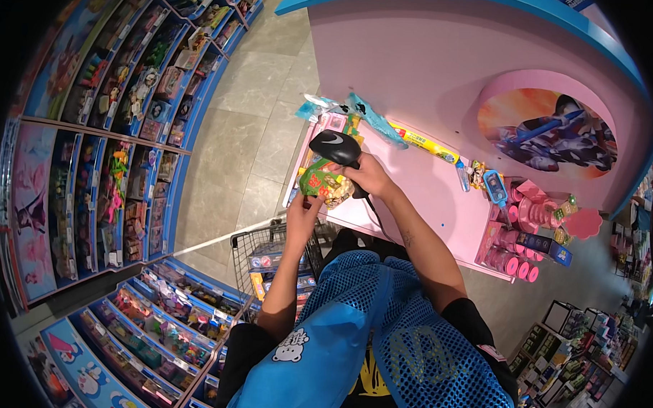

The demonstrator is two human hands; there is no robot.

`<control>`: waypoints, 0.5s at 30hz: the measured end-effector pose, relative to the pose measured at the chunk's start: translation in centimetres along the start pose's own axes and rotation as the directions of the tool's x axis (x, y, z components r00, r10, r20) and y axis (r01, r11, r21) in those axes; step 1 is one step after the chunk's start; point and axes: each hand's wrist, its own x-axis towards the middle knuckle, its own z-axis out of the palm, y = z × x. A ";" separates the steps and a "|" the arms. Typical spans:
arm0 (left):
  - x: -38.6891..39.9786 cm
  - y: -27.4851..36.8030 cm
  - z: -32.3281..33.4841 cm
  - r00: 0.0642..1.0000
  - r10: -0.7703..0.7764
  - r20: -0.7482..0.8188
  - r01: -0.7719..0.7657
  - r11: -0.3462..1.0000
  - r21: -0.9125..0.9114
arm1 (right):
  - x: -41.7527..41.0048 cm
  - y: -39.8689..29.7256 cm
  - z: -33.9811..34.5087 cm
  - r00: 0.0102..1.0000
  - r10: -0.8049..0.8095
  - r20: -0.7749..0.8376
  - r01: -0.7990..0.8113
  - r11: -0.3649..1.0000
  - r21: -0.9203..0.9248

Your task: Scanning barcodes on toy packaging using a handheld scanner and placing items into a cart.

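In my right hand (pixel 366 175) is a black handheld barcode scanner (pixel 336 146), its head over a green snack packet (pixel 315 181). My left hand (pixel 303 213) pinches the lower edge of that packet. A clear bag of small yellowish pieces (pixel 338 191) appears below the packet; whether the two are one package I cannot tell. The scanner's cable (pixel 379 219) hangs down over the front of the pink counter (pixel 413 188). Behind the scanner lie a pink box (pixel 335 121) and a light blue plastic packet (pixel 380 122). The scanner's handle is partly hidden by my right hand.
A long yellow box (pixel 425 144) lies along the counter's back wall. Pink jars (pixel 510 264) and a tiered pink stand (pixel 542 211) are at the right end. A black wire basket (pixel 249 250) with boxed goods stands below left. Blue shelving (pixel 184 96) with toys lines the left.
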 end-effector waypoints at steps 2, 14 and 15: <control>0.7 -0.4 0.3 0.997 0.075 -0.036 -0.075 0.997 -0.006 | -0.3 0.0 0.0 0.998 -0.015 -0.060 0.021 0.994 0.111; 5.6 -0.3 1.3 0.992 0.124 -0.001 -0.124 0.988 -0.090 | -1.4 2.1 -1.6 0.982 -0.023 -0.189 0.097 0.917 0.388; 6.0 0.2 1.2 0.991 0.136 0.001 -0.136 0.989 -0.050 | -1.6 2.0 -1.7 0.979 -0.014 -0.203 0.095 0.913 0.396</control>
